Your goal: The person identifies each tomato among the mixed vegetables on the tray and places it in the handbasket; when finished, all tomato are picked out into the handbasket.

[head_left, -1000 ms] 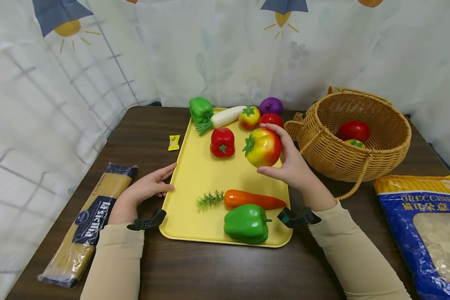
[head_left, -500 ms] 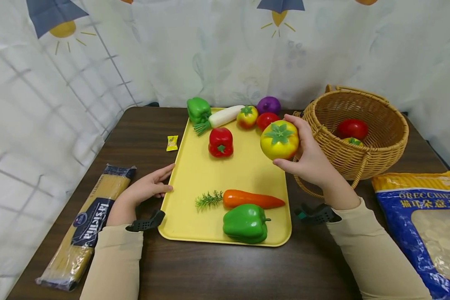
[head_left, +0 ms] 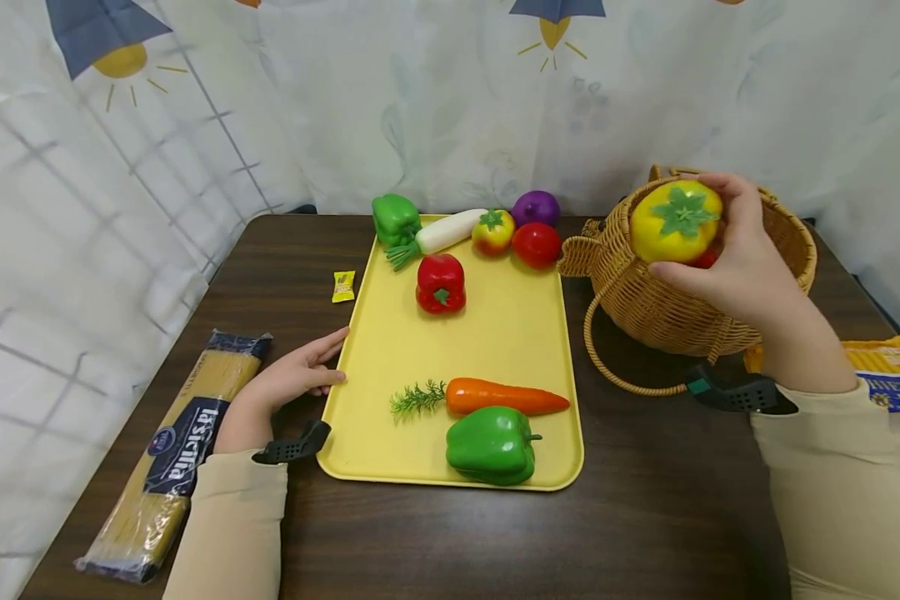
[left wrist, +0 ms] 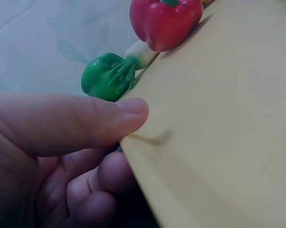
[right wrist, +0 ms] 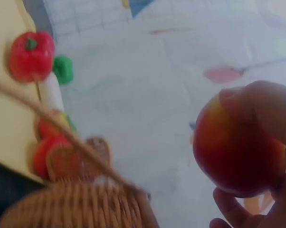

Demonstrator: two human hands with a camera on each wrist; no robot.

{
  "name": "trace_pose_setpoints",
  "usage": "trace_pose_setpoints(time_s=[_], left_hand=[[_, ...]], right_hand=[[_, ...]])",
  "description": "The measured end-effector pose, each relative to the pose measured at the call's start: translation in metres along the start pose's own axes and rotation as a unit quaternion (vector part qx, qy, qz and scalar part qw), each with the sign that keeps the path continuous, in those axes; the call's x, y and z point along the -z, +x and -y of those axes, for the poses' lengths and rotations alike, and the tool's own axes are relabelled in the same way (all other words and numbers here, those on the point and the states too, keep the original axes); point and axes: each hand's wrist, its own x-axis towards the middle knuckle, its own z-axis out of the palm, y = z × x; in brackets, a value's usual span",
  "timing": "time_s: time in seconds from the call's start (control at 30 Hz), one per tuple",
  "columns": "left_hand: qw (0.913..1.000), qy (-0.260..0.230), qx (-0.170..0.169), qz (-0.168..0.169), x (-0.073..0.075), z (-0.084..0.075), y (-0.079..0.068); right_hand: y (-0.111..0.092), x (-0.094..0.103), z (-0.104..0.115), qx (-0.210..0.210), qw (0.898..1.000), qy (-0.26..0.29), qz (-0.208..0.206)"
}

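As right grip [head_left: 753, 262] holds tomato [head_left: 671, 225], left grip [head_left: 292, 377] touching tray [head_left: 450, 350]

A left hand [left wrist: 57, 135] rests its thumb tip at the left edge of a yellow tray [left wrist: 219, 114], with a red pepper [left wrist: 166, 26], white radish [left wrist: 143, 53] and green pepper [left wrist: 97, 78] farther along.

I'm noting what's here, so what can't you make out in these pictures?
Head view: much of the inside of the wicker basket, behind the right hand and the red-yellow tomato it holds.
Head view: the lower part of the yellow-blue bag, mostly behind the right sleeve.
Head view: lettering on the small yellow packet, too small to read.
Right wrist view: the wicker basket's lower part, cut off by the bottom edge.
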Motion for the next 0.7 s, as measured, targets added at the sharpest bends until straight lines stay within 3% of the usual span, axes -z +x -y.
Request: trace_pose_setpoints(time_s=[0.13,0.3,0.47,0.7], left_hand=[[1.0000,0.002,0.001,-0.003,0.000,0.001,0.000],[1.0000,0.004,0.003,-0.003,0.000,0.002,0.000],[1.0000,0.003,0.001,0.000,0.000,0.002,0.001],[1.0000,0.001,0.000,0.000,0.000,0.002,0.000]], right_hand=[[0.006,0.024,-0.020,-0.065,0.997,-0.047,0.013],[0.011,0.040,-0.041,-0.125,0.990,-0.066,0.028],[0.012,0.043,-0.054,-0.140,0.987,-0.075,0.027],[0.016,0.044,-0.061,-0.160,0.978,-0.127,0.049]])
